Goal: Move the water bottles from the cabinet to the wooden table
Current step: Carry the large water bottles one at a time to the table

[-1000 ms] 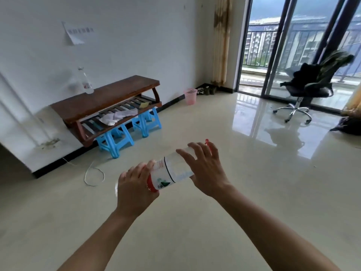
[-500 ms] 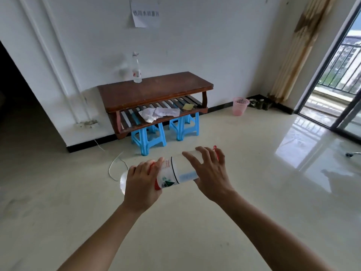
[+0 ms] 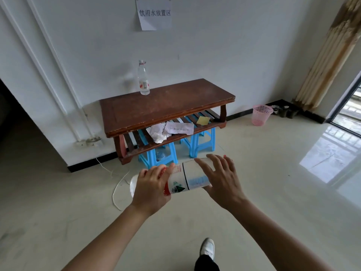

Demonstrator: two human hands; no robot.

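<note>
A clear water bottle (image 3: 184, 179) with a red-and-white label lies sideways between my hands, above the floor in front of the table. My left hand (image 3: 151, 187) grips its lower half, fingers curled over the label. My right hand (image 3: 221, 178) holds the upper half, fingers spread over it; the red cap shows just past the fingertips. The wooden table (image 3: 166, 106) stands ahead against the white wall. A second clear water bottle (image 3: 143, 79) stands upright on its back edge. The cabinet is out of view.
The table's slatted lower shelf holds crumpled paper (image 3: 170, 130) and a yellow note. Two blue stools (image 3: 197, 143) sit under it. A white cord (image 3: 117, 184) lies on the floor. A pink basket (image 3: 261, 114) stands right, near a curtain. My white shoe (image 3: 208, 248) shows below.
The view has swung left and moved closer, so the table now sits centred and larger. Both hands keep the same hold on the sideways bottle.
</note>
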